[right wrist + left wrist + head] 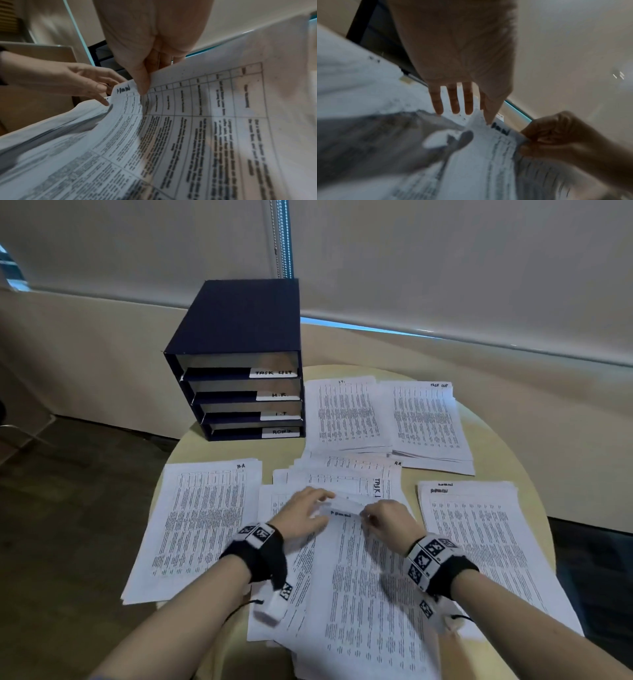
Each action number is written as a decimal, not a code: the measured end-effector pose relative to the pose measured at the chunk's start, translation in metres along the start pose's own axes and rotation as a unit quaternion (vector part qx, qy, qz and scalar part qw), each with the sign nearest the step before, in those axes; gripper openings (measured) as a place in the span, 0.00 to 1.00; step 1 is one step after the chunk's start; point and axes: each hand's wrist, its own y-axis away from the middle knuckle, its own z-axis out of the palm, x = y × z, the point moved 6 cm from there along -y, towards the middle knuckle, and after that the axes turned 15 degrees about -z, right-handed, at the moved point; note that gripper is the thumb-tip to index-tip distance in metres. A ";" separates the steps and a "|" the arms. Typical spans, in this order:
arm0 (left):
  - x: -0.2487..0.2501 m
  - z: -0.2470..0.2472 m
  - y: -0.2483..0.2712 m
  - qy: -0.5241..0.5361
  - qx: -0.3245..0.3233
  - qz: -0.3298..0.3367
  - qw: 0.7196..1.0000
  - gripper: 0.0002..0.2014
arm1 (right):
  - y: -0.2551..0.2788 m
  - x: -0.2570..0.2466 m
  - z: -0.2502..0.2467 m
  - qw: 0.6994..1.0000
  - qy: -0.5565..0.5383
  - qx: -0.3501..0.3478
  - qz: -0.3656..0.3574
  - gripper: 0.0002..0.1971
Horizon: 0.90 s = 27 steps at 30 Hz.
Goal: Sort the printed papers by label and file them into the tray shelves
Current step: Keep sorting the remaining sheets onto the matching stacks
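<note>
A printed sheet marked ADMIN (363,577) curls up off the mixed heap (329,477) in the middle of the table. My right hand (378,517) pinches its top edge; the right wrist view shows the thumb (141,81) on the printed face of the sheet (205,121) and fingers behind it. My left hand (305,508) lies with straight, spread fingers (453,100) on the heap, beside the sheet's top left corner. The dark blue tray unit (239,364) stands at the back left, its shelves labelled TASK LIST, H.R., I.T. and ADMIN.
Sorted piles lie around the heap: H.R. (202,518) on the left, I.T. (346,412) and TASK LIST (428,422) at the back, ADMIN (486,542) on the right. The round table (527,474) ends just past them. A wall and blinds stand behind.
</note>
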 end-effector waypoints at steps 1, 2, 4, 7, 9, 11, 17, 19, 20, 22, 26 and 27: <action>0.004 0.006 -0.003 0.034 -0.031 -0.009 0.999 0.13 | 0.001 -0.001 -0.001 1.000 -0.001 0.000 0.000 0.09; 0.007 0.008 -0.004 0.045 -0.047 -0.023 0.998 0.08 | 0.003 -0.002 -0.002 1.000 -0.005 0.004 -0.004 0.10; 0.010 0.007 -0.008 0.017 -0.035 -0.033 0.999 0.07 | 0.008 -0.002 -0.003 1.000 -0.002 0.004 -0.009 0.09; 0.003 0.001 -0.013 0.016 -0.006 -0.044 0.999 0.15 | 0.019 0.008 -0.008 1.000 0.006 0.010 0.019 0.06; -0.007 -0.002 -0.012 0.028 0.001 -0.067 0.997 0.20 | 0.027 0.021 -0.012 0.998 -0.001 0.023 0.055 0.04; -0.016 -0.005 -0.012 0.031 0.004 -0.091 0.995 0.24 | 0.036 0.034 -0.015 0.994 -0.030 0.050 0.093 0.06; -0.016 -0.006 -0.009 0.072 0.004 -0.074 0.995 0.17 | 0.041 0.037 -0.017 0.994 -0.037 0.065 0.082 0.06; -0.018 -0.007 -0.008 0.087 0.004 -0.067 0.994 0.13 | 0.043 0.039 -0.020 0.994 -0.040 0.064 0.082 0.03; -0.019 -0.008 -0.009 0.103 -0.004 -0.059 0.993 0.12 | 0.045 0.041 -0.022 0.994 -0.037 0.064 0.084 0.02; -0.021 -0.008 -0.010 0.132 -0.020 -0.051 0.990 0.19 | 0.049 0.046 -0.024 0.995 -0.016 0.053 0.083 0.02; -0.017 -0.007 -0.012 0.121 -0.019 -0.043 0.992 0.21 | 0.054 0.050 -0.023 0.997 0.006 0.026 0.079 0.03; -0.017 -0.005 -0.013 0.121 -0.018 -0.043 0.992 0.21 | 0.055 0.050 -0.023 0.996 -0.003 0.030 0.083 0.03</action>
